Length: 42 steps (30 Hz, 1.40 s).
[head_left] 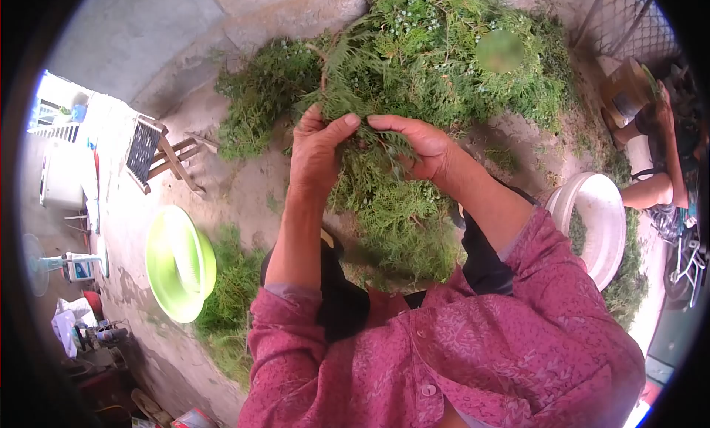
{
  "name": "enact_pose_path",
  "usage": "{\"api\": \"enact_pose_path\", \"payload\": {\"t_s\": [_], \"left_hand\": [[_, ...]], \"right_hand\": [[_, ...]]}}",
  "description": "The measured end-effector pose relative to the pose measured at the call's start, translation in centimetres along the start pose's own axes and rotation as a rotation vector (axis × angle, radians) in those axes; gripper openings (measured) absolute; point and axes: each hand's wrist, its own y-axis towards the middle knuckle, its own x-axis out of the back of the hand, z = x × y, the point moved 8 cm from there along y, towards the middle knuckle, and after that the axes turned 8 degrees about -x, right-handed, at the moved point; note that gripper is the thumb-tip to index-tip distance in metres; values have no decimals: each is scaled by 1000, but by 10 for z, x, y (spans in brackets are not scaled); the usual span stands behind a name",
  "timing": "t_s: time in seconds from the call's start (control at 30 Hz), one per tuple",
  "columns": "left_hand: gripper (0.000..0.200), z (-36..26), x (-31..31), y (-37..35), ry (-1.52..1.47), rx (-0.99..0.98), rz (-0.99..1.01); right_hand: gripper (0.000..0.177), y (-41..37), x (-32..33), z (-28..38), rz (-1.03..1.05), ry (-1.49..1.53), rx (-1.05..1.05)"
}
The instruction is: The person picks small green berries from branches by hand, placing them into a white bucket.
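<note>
A: Start at the far left. What's out there?
B: A fan [44, 264], well to the left of the big heap of green branches [451, 66]. Coming in, a wooden stool [159, 156] with a dark woven seat stands left of the heap, and a lime-green basin [159, 269] is left of it too, but lower in view. The basin seems tilted towards the heap's side, with loose greenery [225, 295] just beside it.
A: And the hands?
B: The left hand [314, 147] is in front of the heap's left part, thumb and fingers pinched on a leafy sprig [397, 145].
A: Where's that sprig exactly?
B: Between the two hands, in front of the heap; its fronds blend into the greens behind, so I can't tell where it ends.
A: The right hand?
B: The right hand [421, 143] is curled round the fronds, its thumb tip just beside the left one.
A: Further right?
B: A white tub [606, 228], right of the heap and lower in view. Beyond the heap's right edge, a brown container [623, 95], and next to it another person's arm [665, 121].
</note>
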Motion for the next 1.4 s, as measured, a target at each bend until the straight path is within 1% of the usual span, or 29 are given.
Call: {"api": "enact_pose_path", "payload": {"t_s": [0.03,0.1,0.13,0.17,0.2,0.23,0.27,0.33,0.4,0.43,0.5,0.53,0.57,0.6,0.63,0.67,0.7,0.73,0.77,0.8,0.83,0.9,0.93,1.0,1.03,1.1,1.23,1.3,1.4], "left_hand": [[21,0,7,2,-11,-17,-96],[21,3,18,4,5,25,-146],[22,6,27,4,21,66,-200],[22,7,31,5,21,65,-200],[20,11,42,5,6,99,-285],[18,15,53,4,-9,132,-370],[18,17,59,7,-10,131,-372],[31,26,77,6,-104,164,-511],[32,29,83,6,-93,166,-523],[33,30,83,7,-81,171,-532],[37,27,79,5,-2,198,-490],[34,16,68,-1,150,83,-377],[26,6,54,-2,405,-6,-171],[22,21,57,1,254,131,-217],[24,19,48,-8,225,137,-295],[26,21,46,-7,256,117,-301],[29,35,71,-1,269,79,-273],[30,32,59,-3,239,102,-306],[30,36,68,-1,267,100,-282],[29,47,73,6,173,84,-215],[29,49,64,9,155,81,-184],[27,54,44,7,-78,204,-135],[27,61,31,14,-96,208,-101],[28,62,30,16,-2,187,-101],[28,65,25,17,-6,188,-90],[28,67,17,18,-21,159,-110],[28,71,9,20,10,135,-116],[28,73,14,22,174,53,-86],[29,76,15,23,190,29,-121]], "right_hand": [[14,2,7,3,-1,1,2],[14,7,10,4,222,41,-83],[14,10,15,5,222,40,-83],[15,12,23,10,152,60,-28],[17,13,30,15,83,78,26],[17,12,30,16,84,75,26],[16,9,30,23,87,-1,100],[16,5,27,29,90,-79,173],[15,0,27,29,9,-289,244],[15,0,26,25,8,-289,245],[21,2,28,21,-134,-447,242],[28,3,28,18,-176,-530,268],[30,3,25,18,-140,-550,289],[30,2,28,21,-154,-578,344],[31,-5,26,28,-218,-750,458],[30,-19,18,31,-194,-728,431],[29,-20,19,35,-209,-749,497],[29,-26,19,40,-236,-718,593],[29,-28,20,37,-228,-649,492],[27,-17,31,36,-257,-672,519],[26,-17,34,35,-263,-681,442],[25,-20,36,33,-176,-630,384],[25,-33,43,44,-207,-635,407],[25,-33,46,24,-125,-530,130],[25,-30,52,23,-133,-530,139],[23,-21,56,16,-8,-302,92],[21,-24,65,16,20,-212,64],[20,-21,67,15,38,-168,54],[19,-12,76,15,37,-87,65]]}}
